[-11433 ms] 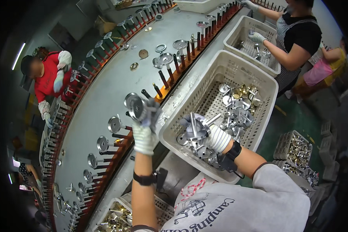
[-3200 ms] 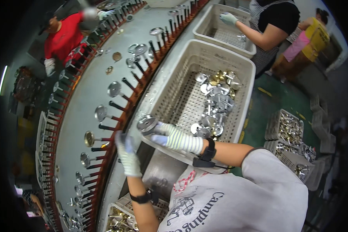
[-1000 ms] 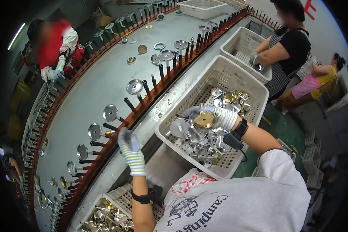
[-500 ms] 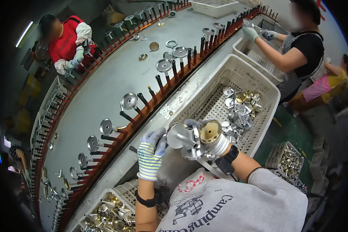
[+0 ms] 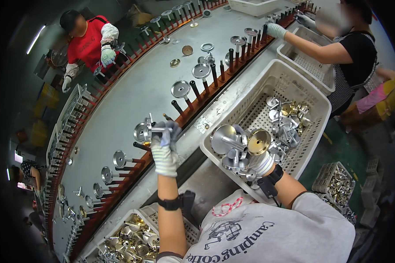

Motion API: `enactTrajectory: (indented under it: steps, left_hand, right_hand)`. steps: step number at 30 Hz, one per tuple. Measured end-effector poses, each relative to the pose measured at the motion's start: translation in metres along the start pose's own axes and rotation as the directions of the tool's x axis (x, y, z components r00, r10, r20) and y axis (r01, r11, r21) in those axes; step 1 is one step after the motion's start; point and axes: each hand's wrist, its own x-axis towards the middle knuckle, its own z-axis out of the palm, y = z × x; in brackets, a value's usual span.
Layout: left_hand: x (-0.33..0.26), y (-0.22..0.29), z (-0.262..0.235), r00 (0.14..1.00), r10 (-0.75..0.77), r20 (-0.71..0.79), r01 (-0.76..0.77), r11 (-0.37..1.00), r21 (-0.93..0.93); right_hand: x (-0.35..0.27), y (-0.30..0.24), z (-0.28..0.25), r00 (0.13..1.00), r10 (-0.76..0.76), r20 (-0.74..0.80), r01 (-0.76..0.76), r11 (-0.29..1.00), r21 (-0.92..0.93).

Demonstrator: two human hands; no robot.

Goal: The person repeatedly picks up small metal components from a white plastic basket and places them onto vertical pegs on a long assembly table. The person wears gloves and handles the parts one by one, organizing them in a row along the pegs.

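while the left hand [image 5: 166, 147] grips a silver part [image 5: 161, 130] at the row of pegs [image 5: 195, 90], the stem of that part lies about level, its left end lost against a mounted disc [image 5: 140, 133]. the right hand [image 5: 262, 164] holds a bunch of parts [image 5: 236, 154] over the near left corner of the crate [image 5: 300, 83]: a large silver disc [image 5: 221, 136], its stem slanting down to the right, and a gold disc [image 5: 261, 144] facing up. a black peg [image 5: 176, 106] stands just beyond the left hand. loose parts [image 5: 289, 122], silver and gold, lie toward the crate's right side; similar parts [image 5: 138, 245] fill the basket [image 5: 112, 229] at lower left.
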Motion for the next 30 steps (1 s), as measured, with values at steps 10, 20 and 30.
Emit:
enactTrajectory:
  steps: [10,20,30]
  left_hand:
    - [0.064,-0.026,-0.105,0.93,0.355,-0.1,0.066,0.108,0.992]
    - [-0.056,0.02,0.051,0.895,-0.444,0.037,0.354,0.759,0.546]
    - [-0.02,0.004,0.053,0.803,-0.562,0.196,0.55,0.827,0.117]
  right_hand:
    - [0.013,-0.005,0.02,0.985,0.054,0.166,-0.055,0.998,0.004]
    - [0.021,-0.004,0.034,0.987,-0.148,0.065,0.161,0.853,-0.497]
    - [0.02,-0.02,0.014,0.962,-0.24,0.13,0.25,0.966,-0.063]
